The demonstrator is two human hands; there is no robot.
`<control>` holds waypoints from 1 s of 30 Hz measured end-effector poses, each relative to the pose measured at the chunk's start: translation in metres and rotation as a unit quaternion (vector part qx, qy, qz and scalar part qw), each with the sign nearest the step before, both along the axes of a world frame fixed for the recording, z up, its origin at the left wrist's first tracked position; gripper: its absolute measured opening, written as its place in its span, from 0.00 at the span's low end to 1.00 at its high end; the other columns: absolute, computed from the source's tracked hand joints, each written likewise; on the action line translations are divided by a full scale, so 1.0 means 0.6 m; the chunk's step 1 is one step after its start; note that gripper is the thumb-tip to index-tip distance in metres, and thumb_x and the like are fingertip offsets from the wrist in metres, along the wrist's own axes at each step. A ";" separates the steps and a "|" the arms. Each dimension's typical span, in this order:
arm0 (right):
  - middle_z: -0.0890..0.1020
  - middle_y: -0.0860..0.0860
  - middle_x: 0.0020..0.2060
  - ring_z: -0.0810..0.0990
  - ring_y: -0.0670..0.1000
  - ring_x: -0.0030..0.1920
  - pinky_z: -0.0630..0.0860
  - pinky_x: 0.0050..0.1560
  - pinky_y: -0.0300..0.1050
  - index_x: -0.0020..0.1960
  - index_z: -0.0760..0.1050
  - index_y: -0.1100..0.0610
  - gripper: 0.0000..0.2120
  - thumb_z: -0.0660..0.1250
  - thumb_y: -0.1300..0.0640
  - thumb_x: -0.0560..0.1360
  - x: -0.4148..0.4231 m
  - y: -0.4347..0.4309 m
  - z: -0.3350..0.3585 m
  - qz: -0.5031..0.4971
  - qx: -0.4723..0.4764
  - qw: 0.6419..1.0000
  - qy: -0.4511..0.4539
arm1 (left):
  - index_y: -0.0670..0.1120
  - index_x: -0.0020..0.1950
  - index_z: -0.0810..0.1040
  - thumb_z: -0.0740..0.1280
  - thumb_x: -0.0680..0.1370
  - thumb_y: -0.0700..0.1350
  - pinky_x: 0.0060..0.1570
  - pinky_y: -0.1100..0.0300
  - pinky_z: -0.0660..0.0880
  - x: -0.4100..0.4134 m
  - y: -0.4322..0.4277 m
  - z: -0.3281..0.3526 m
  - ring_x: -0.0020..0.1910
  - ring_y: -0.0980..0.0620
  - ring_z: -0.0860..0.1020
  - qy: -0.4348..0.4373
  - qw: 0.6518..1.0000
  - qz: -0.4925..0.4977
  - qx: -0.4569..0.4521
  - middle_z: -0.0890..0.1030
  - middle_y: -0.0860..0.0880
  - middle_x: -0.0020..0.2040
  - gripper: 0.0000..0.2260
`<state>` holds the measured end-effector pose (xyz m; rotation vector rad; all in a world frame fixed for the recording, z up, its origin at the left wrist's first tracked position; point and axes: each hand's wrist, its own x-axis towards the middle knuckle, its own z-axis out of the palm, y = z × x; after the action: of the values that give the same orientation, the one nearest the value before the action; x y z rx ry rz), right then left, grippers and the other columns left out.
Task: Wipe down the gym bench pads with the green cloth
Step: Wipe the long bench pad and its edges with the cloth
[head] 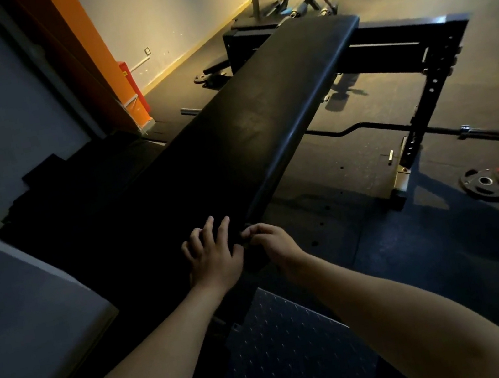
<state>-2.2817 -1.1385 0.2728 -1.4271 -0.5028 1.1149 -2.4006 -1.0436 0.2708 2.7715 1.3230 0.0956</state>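
so the long black bench pad [263, 120] ran from the near middle of the shot out toward the far right, and both hands were down at its near end. the left hand [213, 257] lay flat on top of the pad with the fingers spread and fairly straight, just pressing on the surface, not gripping anything. the right hand [270, 241] sat right beside it at the pad's right edge, fingers curled in and thumb tucked toward them like a pinch. there was something dark bunched under and between the two hands, but it was so dim there i couldn't tell if that was the green cloth or just the pad's edge, so no call on what the right hand actually held. no green showed anywhere i could make out.

pad itself looked like smooth black vinyl, slightly scuffed and dull where the warm light hit it, with a rounded rolled edge along the right side. it sat on a black steel frame [415, 42] with a row of round holes down the upright. floor was dark speckled rubber matting, and a textured diamond-pattern plate [284, 348] lay near, between the forearms. a curl bar [363, 130] lay on the floor under the frame, and two round weight plates [498, 183] sat flat off to the right, one overlapping the other. orange panel [94, 59] stood against the far left wall.
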 end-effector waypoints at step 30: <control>0.75 0.55 0.58 0.78 0.58 0.57 0.80 0.57 0.60 0.68 0.67 0.50 0.23 0.66 0.63 0.77 0.207 -0.181 0.004 -0.018 -0.061 0.997 0.035 | 0.58 0.70 0.73 0.66 0.81 0.47 0.65 0.50 0.74 0.175 -0.207 -0.015 0.65 0.49 0.75 -0.325 0.793 0.093 -0.506 0.75 0.50 0.67 0.18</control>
<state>-2.1576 -1.2470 0.2751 -1.4917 -0.3628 1.1798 -2.2956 -1.1677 0.2619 1.4889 0.9884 0.2373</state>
